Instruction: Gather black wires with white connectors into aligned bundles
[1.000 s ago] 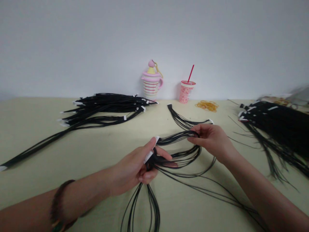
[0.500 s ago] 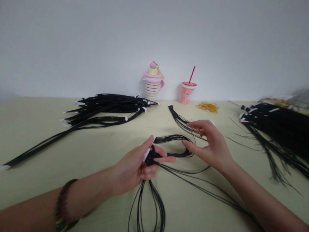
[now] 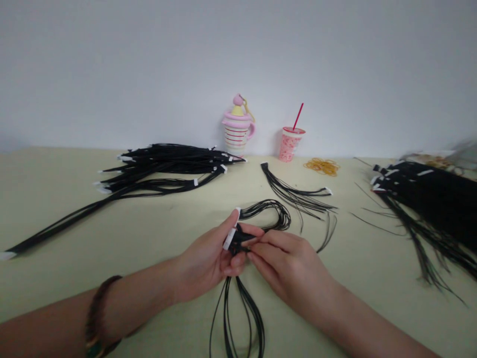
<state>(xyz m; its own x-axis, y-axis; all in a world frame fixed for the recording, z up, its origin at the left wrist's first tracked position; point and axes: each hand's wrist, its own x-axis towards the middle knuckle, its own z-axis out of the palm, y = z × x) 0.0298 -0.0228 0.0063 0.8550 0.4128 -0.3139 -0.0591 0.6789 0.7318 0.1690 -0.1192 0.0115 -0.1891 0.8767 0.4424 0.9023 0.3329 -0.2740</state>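
Four bunches of thin black cords are in view, along with two hands. Taking the hands as the clock's centre, with 12 o'clock at the far wall, the pale yellow-green table runs across the whole view. At 9 to 10 o'clock lies a large bunch of black cords with small white tips, one long tail stretching toward the table's left edge. The left forearm comes in from 8 o'clock, with one dark beaded bracelet on its wrist.

The left hand is curled and grasping the bunch of thin black cords at its white-tipped end, the thumb upright. Loops of that bunch hang toward 6 o'clock, and another loop rises toward 12. The right forearm comes in from 4 to 5 o'clock, and the right hand is nearly closed, its fingertips against the bunch; whether they pinch any cords is hidden.

Near 12 o'clock stand one pink-and-white striped cup-shaped ornament and one pink cup with one red straw. At 1 o'clock lie a small bunch of black cords and one heap of yellow rubber bands. At 2 to 3 o'clock sits a large pile of black cords.
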